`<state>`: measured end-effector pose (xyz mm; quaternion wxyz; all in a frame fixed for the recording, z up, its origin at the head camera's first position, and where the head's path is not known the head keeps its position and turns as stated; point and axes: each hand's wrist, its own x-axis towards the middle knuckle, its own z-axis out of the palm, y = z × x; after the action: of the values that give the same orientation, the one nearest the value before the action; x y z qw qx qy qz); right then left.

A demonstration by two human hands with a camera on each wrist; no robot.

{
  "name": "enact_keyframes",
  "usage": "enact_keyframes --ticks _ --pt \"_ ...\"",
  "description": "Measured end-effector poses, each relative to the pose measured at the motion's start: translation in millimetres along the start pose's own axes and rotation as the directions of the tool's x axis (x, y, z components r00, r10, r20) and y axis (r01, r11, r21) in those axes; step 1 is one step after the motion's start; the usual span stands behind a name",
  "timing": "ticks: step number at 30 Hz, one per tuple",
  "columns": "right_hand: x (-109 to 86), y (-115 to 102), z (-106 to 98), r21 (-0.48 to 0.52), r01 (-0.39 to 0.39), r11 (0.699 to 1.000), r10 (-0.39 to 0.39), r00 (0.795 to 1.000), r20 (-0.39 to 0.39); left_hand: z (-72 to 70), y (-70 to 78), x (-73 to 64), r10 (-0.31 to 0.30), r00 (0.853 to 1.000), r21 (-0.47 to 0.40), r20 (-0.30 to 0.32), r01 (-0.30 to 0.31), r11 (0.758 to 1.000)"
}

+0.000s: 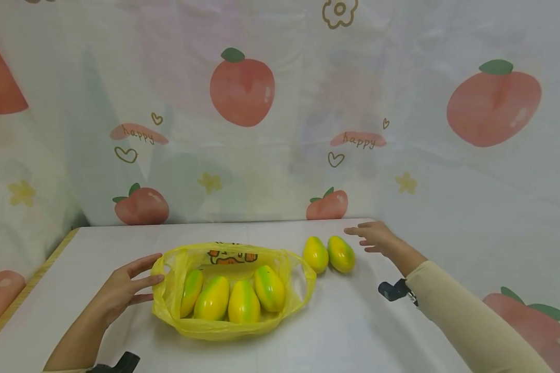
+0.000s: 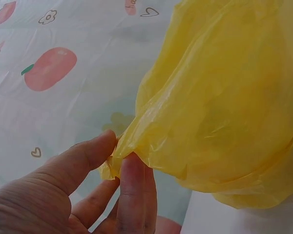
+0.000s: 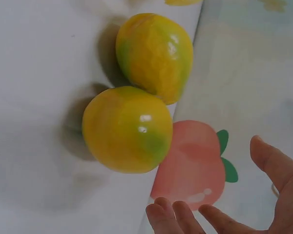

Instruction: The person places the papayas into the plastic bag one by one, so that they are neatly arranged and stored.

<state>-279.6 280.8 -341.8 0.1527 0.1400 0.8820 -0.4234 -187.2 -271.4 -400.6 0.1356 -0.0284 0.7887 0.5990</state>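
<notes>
A yellow plastic bag (image 1: pixel 214 331) lies on the table with its mouth facing me and several yellow-green mangoes (image 1: pixel 244 303) inside. My left hand (image 1: pixel 121 292) pinches the bag's left edge between thumb and fingers, as the left wrist view shows up close. Two more mangoes stand side by side just right of the bag, one nearer to it (image 1: pixel 315 255) and one farther right (image 1: pixel 341 254). My right hand (image 1: pixel 378 239) hovers beside the farther one, fingers extended and apart from it. In the right wrist view nothing lies between its thumb and fingers.
The white table (image 1: pixel 317 331) has a wooden edge (image 1: pixel 42 280) on its left. Directly behind it hangs a cloth (image 1: pixel 280 171) printed with peaches and the word happy. A loop handle (image 1: pixel 308 280) of the bag reaches toward the two loose mangoes.
</notes>
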Motion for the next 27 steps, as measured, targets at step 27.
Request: enact_keyframes --ticks 27 --pt "34.8 34.2 24.2 0.080 -0.121 0.989 0.116 0.991 0.060 1.6 1.5 -1.9 -0.003 1.000 -0.019 -0.001 0.003 1.000"
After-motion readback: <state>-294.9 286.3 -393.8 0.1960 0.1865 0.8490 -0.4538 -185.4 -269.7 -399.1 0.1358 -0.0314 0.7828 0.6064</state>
